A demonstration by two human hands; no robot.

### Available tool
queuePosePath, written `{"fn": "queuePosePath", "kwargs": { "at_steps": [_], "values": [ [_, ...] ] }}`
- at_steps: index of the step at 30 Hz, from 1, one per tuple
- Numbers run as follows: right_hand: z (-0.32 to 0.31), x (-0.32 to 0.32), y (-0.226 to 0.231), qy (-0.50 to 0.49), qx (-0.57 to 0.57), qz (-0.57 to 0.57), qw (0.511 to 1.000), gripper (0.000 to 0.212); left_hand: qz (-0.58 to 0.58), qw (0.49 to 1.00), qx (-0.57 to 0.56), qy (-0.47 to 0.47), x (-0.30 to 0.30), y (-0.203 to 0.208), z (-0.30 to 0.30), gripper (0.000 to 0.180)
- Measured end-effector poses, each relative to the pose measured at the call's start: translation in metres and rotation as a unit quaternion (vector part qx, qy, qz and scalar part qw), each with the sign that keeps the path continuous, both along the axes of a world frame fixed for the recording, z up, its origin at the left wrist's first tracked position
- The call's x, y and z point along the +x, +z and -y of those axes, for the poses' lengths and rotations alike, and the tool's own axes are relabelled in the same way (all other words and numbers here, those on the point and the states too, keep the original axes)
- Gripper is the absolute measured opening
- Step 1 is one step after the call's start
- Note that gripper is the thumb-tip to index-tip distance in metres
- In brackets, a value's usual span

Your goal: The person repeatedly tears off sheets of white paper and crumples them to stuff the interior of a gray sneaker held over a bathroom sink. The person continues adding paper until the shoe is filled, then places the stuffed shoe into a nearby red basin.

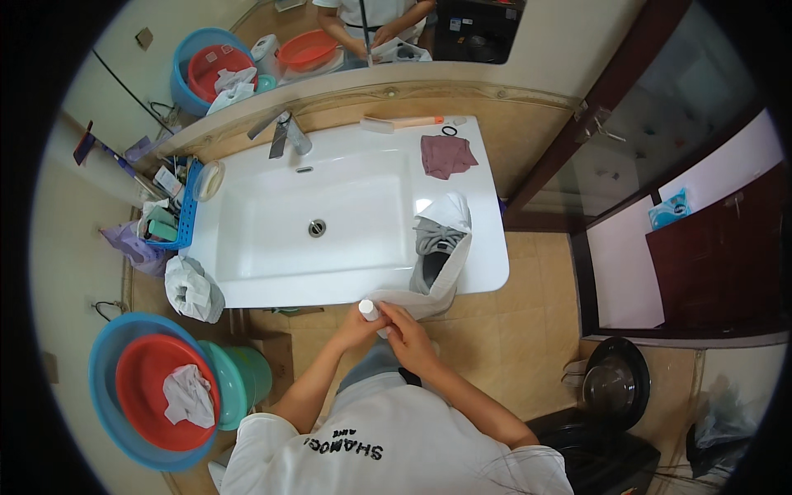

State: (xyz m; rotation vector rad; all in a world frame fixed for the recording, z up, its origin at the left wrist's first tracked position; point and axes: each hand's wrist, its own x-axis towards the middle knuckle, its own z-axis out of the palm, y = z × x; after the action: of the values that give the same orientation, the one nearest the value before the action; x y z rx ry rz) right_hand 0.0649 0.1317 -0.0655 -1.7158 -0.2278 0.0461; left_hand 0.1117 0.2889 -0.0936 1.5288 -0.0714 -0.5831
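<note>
In front of the sink's near edge, my left hand point(355, 328) is closed around a small white bottle point(369, 310) with its white cap upward. My right hand point(406, 337) presses against the bottle's other side, its fingers bent around the lower body. Just beyond the right hand, a grey lace-up shoe point(432, 254) lies on the counter, right of the basin. White cloth or paper point(452, 213) wraps partly around the shoe, and its loose end point(410, 303) hangs over the counter edge close to my right fingers. Any print on the bottle is hidden by my fingers.
A white sink point(280, 262) with a chrome faucet point(289, 136) spans the front. A folded mauve cloth point(447, 157) lies at its back right. To the left stand a blue basket point(189, 206), a tissue roll point(190, 287) and nested basins point(107, 396). A dark door point(627, 107) is at right.
</note>
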Motion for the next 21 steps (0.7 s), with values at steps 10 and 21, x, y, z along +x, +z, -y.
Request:
{"fn": "queuePosePath", "kwargs": {
  "at_steps": [10, 21],
  "values": [
    [0.045, 0.003, 0.015, -0.036, 0.007, -0.153, 0.988, 0.026, 0.110, 0.986, 0.101, 0.076, 0.042, 0.003, 0.002, 0.016],
    [0.105, 0.016, 0.023, -0.153, 0.001, -0.172, 0.973, 0.016, 0.144, 0.983, 0.064, 0.096, 0.090, -0.001, 0.027, 0.026]
  ]
}}
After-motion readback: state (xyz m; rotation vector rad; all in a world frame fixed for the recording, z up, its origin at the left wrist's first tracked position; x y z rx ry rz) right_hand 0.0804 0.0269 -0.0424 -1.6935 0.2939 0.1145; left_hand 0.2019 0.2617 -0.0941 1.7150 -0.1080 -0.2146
